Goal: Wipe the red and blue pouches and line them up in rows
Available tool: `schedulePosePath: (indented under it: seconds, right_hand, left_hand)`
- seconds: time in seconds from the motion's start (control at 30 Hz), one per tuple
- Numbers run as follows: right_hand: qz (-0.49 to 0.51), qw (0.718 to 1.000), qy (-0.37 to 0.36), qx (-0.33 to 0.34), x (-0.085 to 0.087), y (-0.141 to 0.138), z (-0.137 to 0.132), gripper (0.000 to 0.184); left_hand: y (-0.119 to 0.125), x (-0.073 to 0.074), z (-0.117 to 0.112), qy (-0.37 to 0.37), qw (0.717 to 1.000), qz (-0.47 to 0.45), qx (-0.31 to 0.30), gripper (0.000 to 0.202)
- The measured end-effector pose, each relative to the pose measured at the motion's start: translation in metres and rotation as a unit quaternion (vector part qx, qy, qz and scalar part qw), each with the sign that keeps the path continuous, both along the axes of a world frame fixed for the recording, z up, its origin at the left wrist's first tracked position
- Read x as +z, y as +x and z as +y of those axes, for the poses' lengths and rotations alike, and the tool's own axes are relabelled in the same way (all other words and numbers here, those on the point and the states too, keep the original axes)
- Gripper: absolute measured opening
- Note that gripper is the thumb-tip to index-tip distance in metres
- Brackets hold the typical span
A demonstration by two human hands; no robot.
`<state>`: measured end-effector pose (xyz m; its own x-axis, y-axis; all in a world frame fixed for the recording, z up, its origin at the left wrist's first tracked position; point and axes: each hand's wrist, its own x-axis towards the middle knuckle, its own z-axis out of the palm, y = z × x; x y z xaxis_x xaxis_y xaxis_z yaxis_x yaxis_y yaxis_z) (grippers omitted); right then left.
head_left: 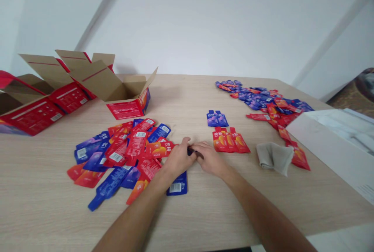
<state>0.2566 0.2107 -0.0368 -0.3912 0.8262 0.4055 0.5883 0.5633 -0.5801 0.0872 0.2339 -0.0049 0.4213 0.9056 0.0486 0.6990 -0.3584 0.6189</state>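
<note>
My left hand (pixel 181 156) and my right hand (pixel 209 157) meet over the middle of the table, fingers closed together around a small dark pouch (pixel 191 151). Most of that pouch is hidden by the fingers. Beside and partly under my left wrist lies a blue pouch (pixel 177 185) with a barcode. A loose heap of red and blue spouted pouches (pixel 136 145) spreads to the left of my left hand. Just right of my right hand, several red pouches (pixel 230 141) overlap in a row, and behind them lie two blue pouches (pixel 216 118).
Open red cardboard boxes (pixel 124 110) stand at the back left, flaps up. A long pile of mixed pouches (pixel 257 98) runs along the right side. Near it sits a folded grey cloth (pixel 274 157), beside a white box (pixel 333 147) at the right edge.
</note>
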Motion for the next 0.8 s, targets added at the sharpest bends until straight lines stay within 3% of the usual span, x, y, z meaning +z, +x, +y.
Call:
schedulePosePath:
  seconds: [0.13, 0.23, 0.3, 0.4, 0.47, 0.6, 0.7, 0.8]
  right_hand:
    - [0.033, 0.998, 0.022, -0.050, 0.002, 0.008, 0.005, 0.027]
    - [0.049, 0.990, 0.024, -0.133, 0.008, 0.014, 0.006, 0.018]
    - [0.055, 0.980, 0.015, -0.193, 0.011, 0.019, 0.007, 0.017]
    - [0.076, 0.967, -0.034, -0.241, 0.010, 0.023, 0.009, 0.020]
    - [0.107, 0.964, -0.093, -0.225, 0.009, 0.024, 0.009, 0.023]
    - [0.135, 0.969, -0.163, -0.123, 0.017, 0.018, 0.003, 0.024]
    - [0.198, 0.962, -0.174, -0.075, 0.025, 0.009, -0.004, 0.029]
    - [0.250, 0.950, -0.159, -0.096, 0.027, 0.001, -0.009, 0.035]
  left_hand:
    - [-0.006, 0.007, 0.003, 0.006, 0.997, -0.070, -0.012, 0.034]
    - [-0.014, 0.012, 0.007, 0.037, 0.996, -0.075, -0.003, 0.027]
    - [-0.018, 0.012, 0.011, 0.041, 0.995, -0.092, 0.021, 0.026]
    - [-0.020, 0.010, 0.018, -0.016, 0.979, -0.188, 0.074, 0.018]
    - [-0.020, 0.009, 0.021, -0.057, 0.956, -0.271, 0.097, 0.014]
    - [-0.016, 0.010, 0.019, -0.085, 0.915, -0.378, 0.109, 0.024]
    - [-0.009, 0.011, 0.013, -0.103, 0.914, -0.382, 0.084, 0.027]
    - [0.000, 0.010, 0.004, -0.117, 0.923, -0.363, 0.049, 0.028]
